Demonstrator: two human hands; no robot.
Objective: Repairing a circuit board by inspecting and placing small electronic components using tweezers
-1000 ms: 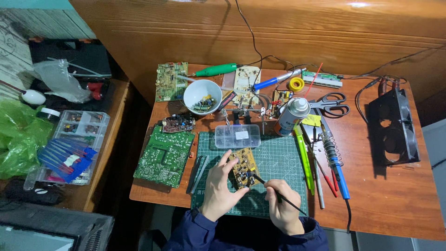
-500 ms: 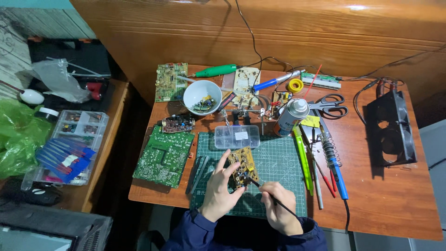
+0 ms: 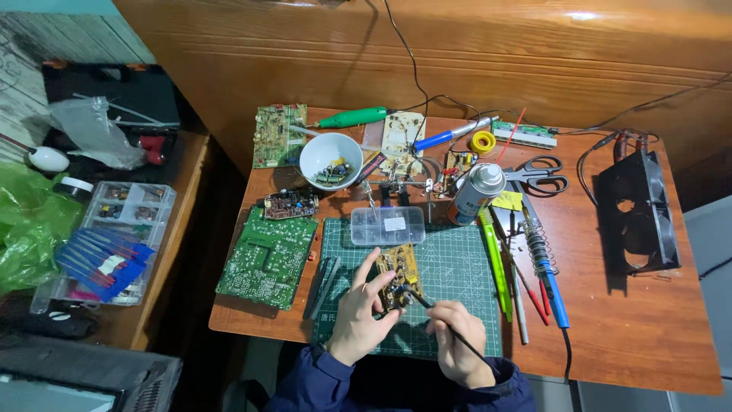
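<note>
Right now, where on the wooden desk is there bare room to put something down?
Free: bare wooden desk top between the blue-handled soldering iron and the black fan unit, down to the front edge. Crowded: the back strip around the white bowl and spray can.

Electronics repair workbench, circuit boards [image 3: 267, 259], soldering iron [image 3: 543, 263], cutting mat [image 3: 457, 267], parts boxes [image 3: 386, 226]

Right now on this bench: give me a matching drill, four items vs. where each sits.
Items:
1. white bowl
2. scissors
3. large green circuit board
4. small yellow circuit board

Places:
A. held in the left hand over the cutting mat
B. left of the cutting mat
C. right of the spray can
D. behind the clear parts box

Pairs: 1-D, 2-C, 3-B, 4-A
</note>
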